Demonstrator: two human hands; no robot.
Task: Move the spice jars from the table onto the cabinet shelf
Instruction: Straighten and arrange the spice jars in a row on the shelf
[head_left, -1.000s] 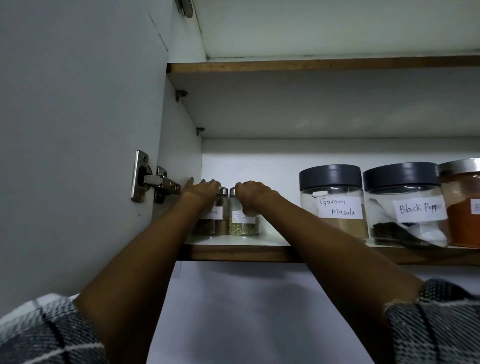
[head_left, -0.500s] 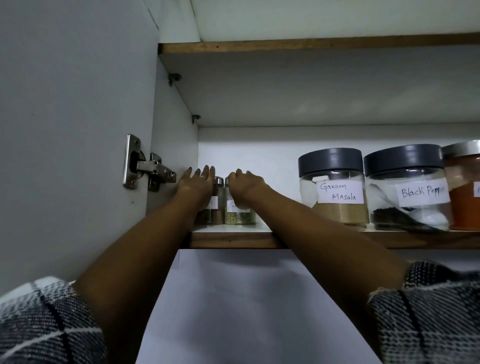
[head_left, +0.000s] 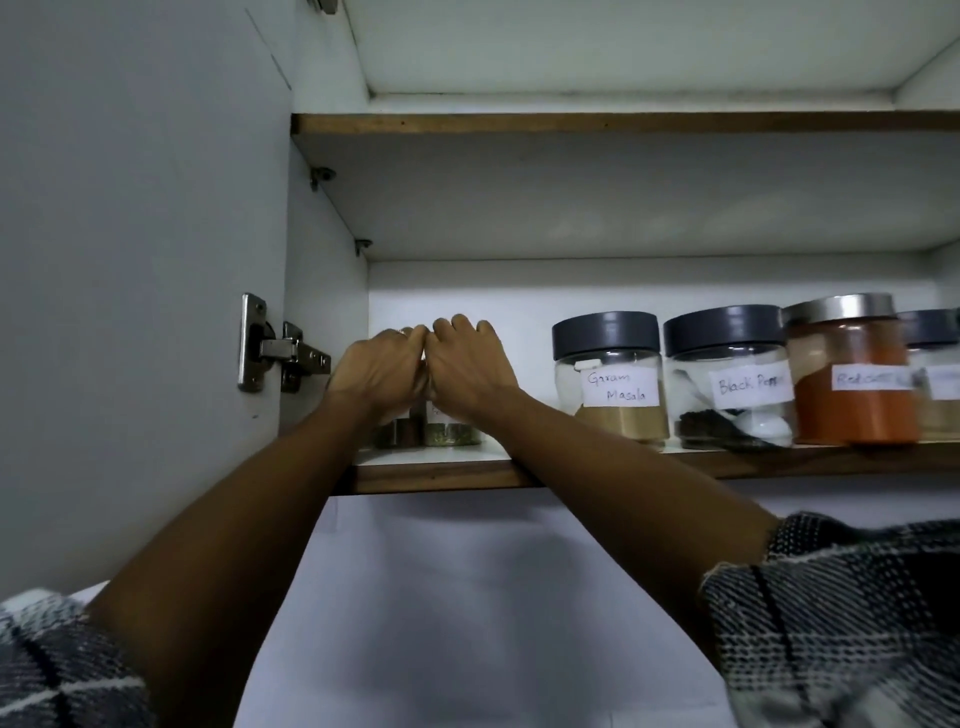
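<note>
My left hand (head_left: 382, 376) curls around the small brown-filled glass spice jar (head_left: 402, 431), my right hand (head_left: 470, 371) around the green-filled one (head_left: 452, 434), both standing on the wooden-edged cabinet shelf (head_left: 441, 475).

head cam | single view | looks forward and upward from below | close to cabinet shelf (head_left: 441, 475)

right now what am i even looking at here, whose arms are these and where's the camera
There is no robot here: the camera sits on a person's head, looking up into an open cabinet. Both bare arms reach to the shelf. The left hand and right hand each grip a small spice jar; the left jar and right jar stand side by side at the shelf's left end. To the right stand bigger jars: Garam Masala, Black Pepper and an orange powder jar.
</note>
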